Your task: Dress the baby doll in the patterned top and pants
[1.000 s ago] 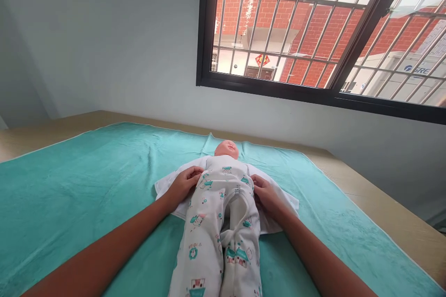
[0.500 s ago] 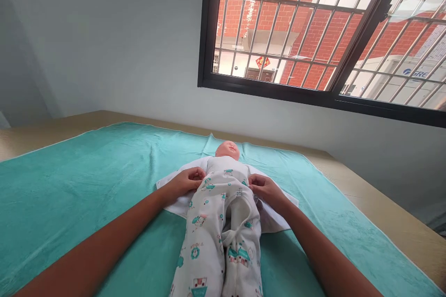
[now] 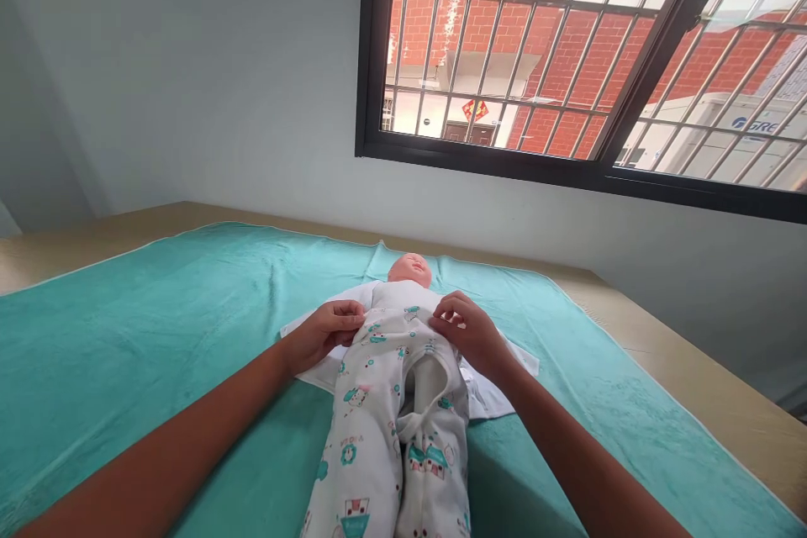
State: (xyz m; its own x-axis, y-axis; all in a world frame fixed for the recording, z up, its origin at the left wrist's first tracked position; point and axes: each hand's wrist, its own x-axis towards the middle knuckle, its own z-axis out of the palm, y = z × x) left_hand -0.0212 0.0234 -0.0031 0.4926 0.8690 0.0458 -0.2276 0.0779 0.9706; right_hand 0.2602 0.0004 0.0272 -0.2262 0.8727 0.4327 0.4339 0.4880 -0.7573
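A baby doll (image 3: 410,269) lies on its back on a white cloth (image 3: 504,370), head toward the wall. It wears white trousers with a teal print (image 3: 371,437) over a white top. My left hand (image 3: 323,333) pinches the trouser waistband at the doll's left-side hip. My right hand (image 3: 467,331) rests on the doll's belly with fingers curled on the waistband.
A teal blanket (image 3: 157,328) covers a tan bed or platform (image 3: 693,387) that runs along a grey wall. A barred window (image 3: 567,59) with a black frame is above, brick building outside.
My right hand moved up and inward from the doll's side onto its belly. The waistband has been drawn slightly higher. My left hand stayed at the hip.
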